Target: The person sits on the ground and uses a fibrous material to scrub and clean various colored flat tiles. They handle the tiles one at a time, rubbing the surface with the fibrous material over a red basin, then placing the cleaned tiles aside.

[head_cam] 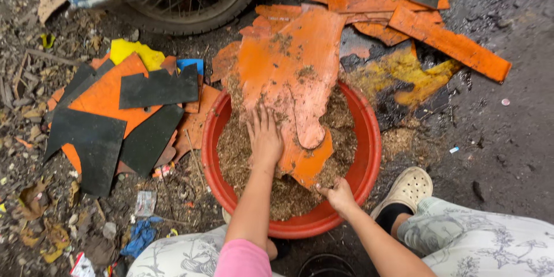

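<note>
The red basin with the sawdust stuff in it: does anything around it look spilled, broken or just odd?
Yes. Some of the brown fibrous material lies spilled on the dark ground right of the red basin. The big orange sheet lying across the basin is ragged-edged and dirty, the left hand pressing on it, the right hand at its lower tip.

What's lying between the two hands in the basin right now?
In the head view, between the left hand and the right hand lie the lower end of the orange sheet and brown sawdust-like material.
</note>
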